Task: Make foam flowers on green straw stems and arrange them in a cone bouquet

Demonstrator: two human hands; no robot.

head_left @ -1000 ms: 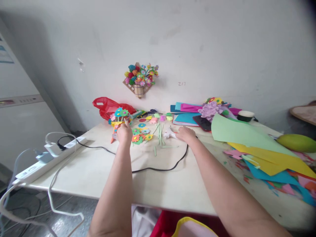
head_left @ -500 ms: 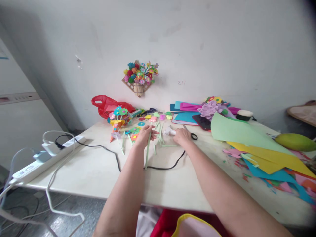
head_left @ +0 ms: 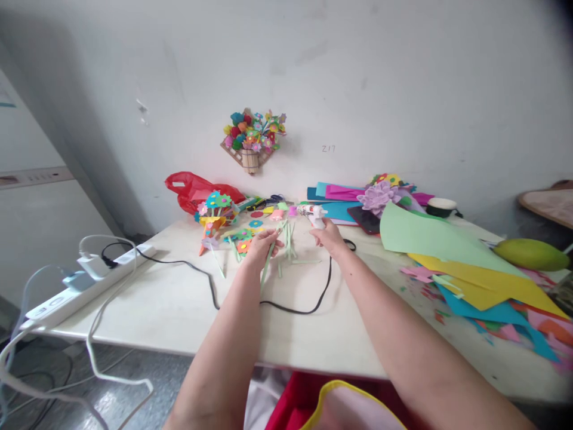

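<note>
Right hand (head_left: 329,237) has raised the white glue gun (head_left: 315,212) it grips; left hand (head_left: 262,248) pinches a flat green strip (head_left: 267,265).

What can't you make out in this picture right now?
Head view:
Glue gun: handle partly hidden by the right hand; printed markings too small.
Green strip: partly covered by the left hand.
Red bag: contents hidden by its plastic.
White cable: cut off by the bottom edge.

White glue gun (head_left: 313,211) is level — green strip (head_left: 267,266) slants.
</note>
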